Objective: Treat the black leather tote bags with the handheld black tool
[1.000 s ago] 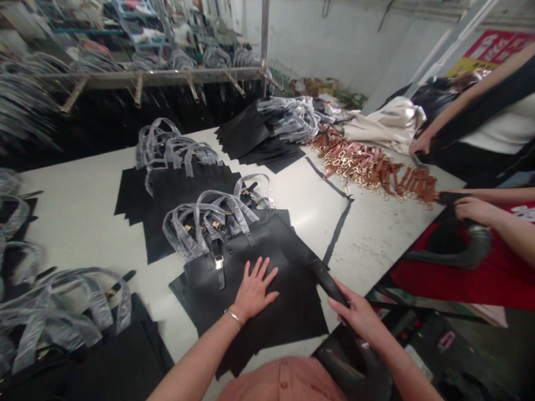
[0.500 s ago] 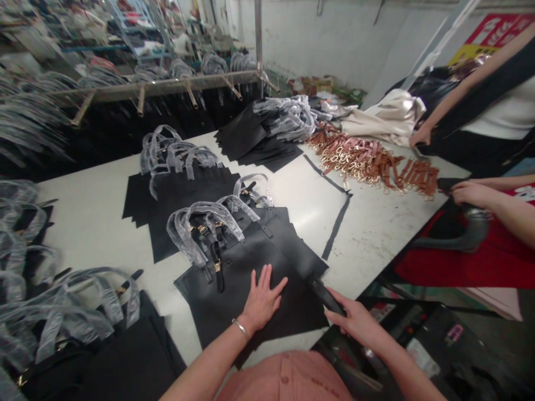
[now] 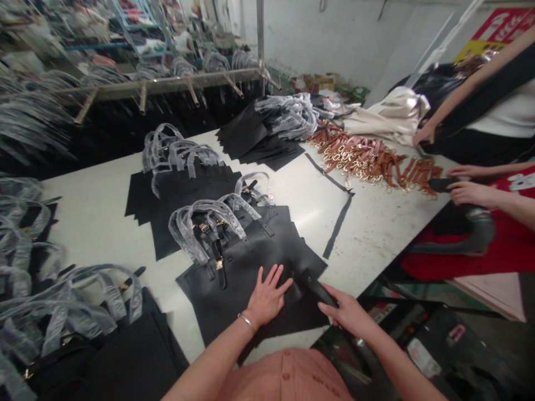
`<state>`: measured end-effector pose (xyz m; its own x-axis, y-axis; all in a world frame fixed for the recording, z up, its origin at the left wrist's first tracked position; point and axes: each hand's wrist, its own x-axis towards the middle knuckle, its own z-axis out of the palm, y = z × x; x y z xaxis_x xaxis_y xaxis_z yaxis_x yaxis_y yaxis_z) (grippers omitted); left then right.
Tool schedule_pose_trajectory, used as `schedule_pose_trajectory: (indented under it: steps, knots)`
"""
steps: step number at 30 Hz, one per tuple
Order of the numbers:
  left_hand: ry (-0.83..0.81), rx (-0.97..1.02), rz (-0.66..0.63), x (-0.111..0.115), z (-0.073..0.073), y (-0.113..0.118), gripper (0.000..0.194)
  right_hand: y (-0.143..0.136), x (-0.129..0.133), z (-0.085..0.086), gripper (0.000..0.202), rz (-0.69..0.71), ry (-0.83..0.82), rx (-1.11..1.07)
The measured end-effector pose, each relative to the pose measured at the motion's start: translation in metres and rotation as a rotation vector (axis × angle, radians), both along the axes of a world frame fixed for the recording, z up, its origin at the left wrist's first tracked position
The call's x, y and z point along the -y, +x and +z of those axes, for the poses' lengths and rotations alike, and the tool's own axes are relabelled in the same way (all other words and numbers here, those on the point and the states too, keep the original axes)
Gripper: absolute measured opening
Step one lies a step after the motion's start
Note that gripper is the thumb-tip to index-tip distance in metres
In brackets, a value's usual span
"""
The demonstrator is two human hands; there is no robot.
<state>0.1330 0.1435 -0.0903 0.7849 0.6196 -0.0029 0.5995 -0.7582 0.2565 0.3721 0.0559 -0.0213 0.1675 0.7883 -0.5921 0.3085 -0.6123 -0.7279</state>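
Under my left hand (image 3: 267,296) lies the top black leather bag panel (image 3: 225,309) of a fanned stack. The fingers are spread flat on it. My right hand (image 3: 349,312) grips a black vacuum hose nozzle (image 3: 321,292), whose tip meets the panel just right of my left fingers. A dark hose curves down from it beside my body. Bag handles (image 3: 209,214) in clear plastic wrap stick up from the stack's far edge. A short black strap with a gold buckle (image 3: 219,263) rests on the top panel.
More panel stacks with wrapped handles lie at the left (image 3: 125,345) and behind (image 3: 167,195). Brown straps with gold rings (image 3: 368,159) are heaped at the far right. A co-worker's hands (image 3: 472,189) hold a similar nozzle. A metal rack (image 3: 167,86) borders the table's back.
The nozzle tip has shifted slightly left, closer to my left hand. My left hand still presses on the panel. The co-worker's second hand now shows on their nozzle.
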Motion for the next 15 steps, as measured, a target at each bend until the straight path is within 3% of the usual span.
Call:
schedule_pose_trajectory:
  steps: [6, 11, 15]
  knots:
    - [0.001, -0.004, -0.001, -0.001, 0.002, -0.001, 0.052, 0.007, -0.015, 0.005, 0.072, -0.149, 0.109, 0.124]
    - [-0.028, 0.019, 0.015, 0.004, 0.001, 0.003, 0.053, 0.026, -0.007, 0.012, 0.070, -0.106, 0.066, 0.090]
    - [-0.046, 0.053, 0.044, 0.026, -0.002, 0.020, 0.053, 0.026, -0.026, 0.013, 0.070, -0.050, 0.063, 0.059]
